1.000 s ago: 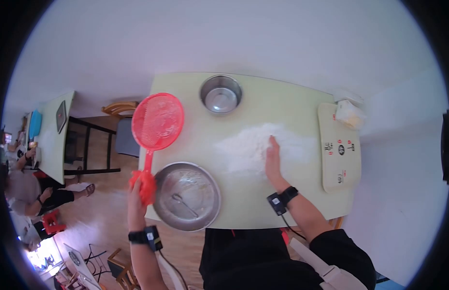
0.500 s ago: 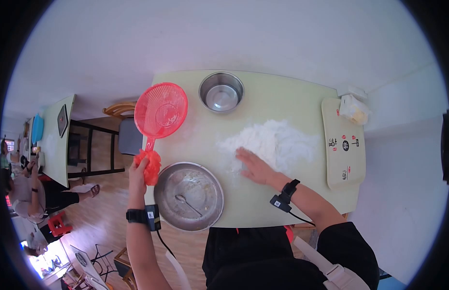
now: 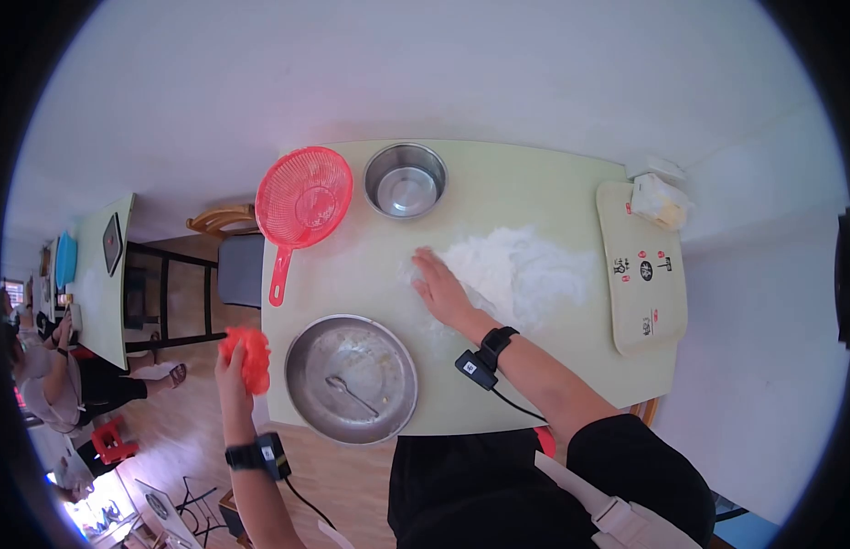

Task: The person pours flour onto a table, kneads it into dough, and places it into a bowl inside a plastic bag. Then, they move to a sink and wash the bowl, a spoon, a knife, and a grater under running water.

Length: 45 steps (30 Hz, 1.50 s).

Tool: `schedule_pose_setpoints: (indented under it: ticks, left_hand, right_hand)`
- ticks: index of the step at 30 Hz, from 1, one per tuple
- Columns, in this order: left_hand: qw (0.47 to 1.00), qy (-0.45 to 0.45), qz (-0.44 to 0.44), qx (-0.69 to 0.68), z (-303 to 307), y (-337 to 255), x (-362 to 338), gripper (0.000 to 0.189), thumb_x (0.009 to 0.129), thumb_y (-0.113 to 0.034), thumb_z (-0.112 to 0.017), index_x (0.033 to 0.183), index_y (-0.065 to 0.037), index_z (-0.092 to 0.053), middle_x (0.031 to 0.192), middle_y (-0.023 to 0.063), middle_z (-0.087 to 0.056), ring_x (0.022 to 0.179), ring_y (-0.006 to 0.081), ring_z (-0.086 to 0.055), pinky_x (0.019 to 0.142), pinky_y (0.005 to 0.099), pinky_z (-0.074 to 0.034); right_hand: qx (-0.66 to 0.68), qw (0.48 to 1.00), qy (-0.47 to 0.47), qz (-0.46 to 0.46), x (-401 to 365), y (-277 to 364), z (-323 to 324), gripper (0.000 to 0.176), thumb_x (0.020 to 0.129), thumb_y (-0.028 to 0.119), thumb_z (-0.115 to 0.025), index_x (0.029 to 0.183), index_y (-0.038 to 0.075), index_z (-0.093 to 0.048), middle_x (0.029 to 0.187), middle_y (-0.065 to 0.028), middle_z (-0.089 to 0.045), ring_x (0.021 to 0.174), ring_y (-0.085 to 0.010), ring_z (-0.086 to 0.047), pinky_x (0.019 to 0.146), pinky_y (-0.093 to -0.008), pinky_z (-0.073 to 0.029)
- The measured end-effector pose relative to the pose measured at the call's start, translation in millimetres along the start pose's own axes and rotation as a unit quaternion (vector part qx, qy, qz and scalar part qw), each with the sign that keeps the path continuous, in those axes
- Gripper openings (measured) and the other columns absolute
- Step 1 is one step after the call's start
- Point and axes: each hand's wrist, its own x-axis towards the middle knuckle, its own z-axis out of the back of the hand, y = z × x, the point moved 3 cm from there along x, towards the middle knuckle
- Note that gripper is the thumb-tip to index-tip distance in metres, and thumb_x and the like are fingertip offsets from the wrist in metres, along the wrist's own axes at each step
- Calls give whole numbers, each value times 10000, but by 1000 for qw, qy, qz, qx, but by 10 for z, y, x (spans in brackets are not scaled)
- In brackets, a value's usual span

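My left hand is closed round a crumpled red plastic bag, just off the table's left edge. Fingers stretched out, my right hand lies at the left side of a heap of white flour spread over the tabletop. Above my left hand a red plastic strainer rests near the table's left edge, its handle pointing down. Between my hands stands a wide metal basin with a spoon inside and whitish residue on its bottom.
A deep metal pot stands at the table's far side. On the right lie a cream board with printed characters and a clear bag with yellowish contents. A chair is left of the table. People are farther left.
My left hand has moved left and down with the bag, away from the strainer handle, which now shows bare. My right hand has slid left along the flour's edge.
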Motion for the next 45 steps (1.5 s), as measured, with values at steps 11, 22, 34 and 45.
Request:
schedule_pose_setpoints:
  ticks: [11,22,34,45]
  left_hand:
    - [992,-29,82,-95,1110,1091,-1258,307,792,-36,-438,1099,-23,-448,974,107,-550,795,200,-577,642,296,-501]
    - [979,38,200,27,304,1506,-1415,269,795,-224,-568,861,31,-511,759,141,-582,596,197,-594,523,296,-502]
    - [971,-6,236,-21,-137,1536,-1523,232,810,-90,-443,889,121,-496,745,195,-587,628,284,-617,546,331,-519]
    - [969,-66,235,-46,182,1779,-1891,203,812,-92,-464,874,94,-517,754,140,-594,619,224,-612,546,304,-514]
  right_hand:
    - [123,981,-67,-138,-765,129,825,311,864,159,-409,1141,20,-436,1162,-155,-460,1080,-247,-446,907,-321,-341]
    - [-96,980,-138,-101,-609,-1112,1199,374,878,256,-403,1167,19,-422,1212,-181,-420,1151,-286,-385,951,-338,-304]
    - [16,999,-50,-4,-155,-438,1329,364,868,177,-412,1203,35,-399,1243,-181,-387,1194,-300,-321,978,-352,-257]
    - [-23,994,-71,-80,39,-271,1145,291,856,219,-465,1086,42,-494,1069,-132,-522,1002,-245,-486,862,-319,-370]
